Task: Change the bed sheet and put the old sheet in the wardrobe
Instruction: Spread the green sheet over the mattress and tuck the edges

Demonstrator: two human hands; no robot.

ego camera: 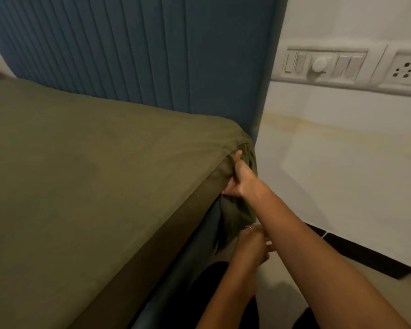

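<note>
An olive green sheet [86,176] covers the mattress, smooth on top and bunched at the near right corner by the headboard. My right hand [237,179] grips the sheet at that corner, thumb up along the mattress edge. A loose flap of the sheet [237,214] hangs below the corner. My left hand [252,245], with a ring on one finger, is lower down with curled fingers at the flap's bottom edge; the right forearm partly hides it.
A blue padded headboard [152,51] stands behind the bed, and the blue bed frame [195,252] runs under the mattress. A white wall with a switch panel [323,64] and socket [403,70] is on the right. A narrow strip of floor [318,281] lies beside the bed.
</note>
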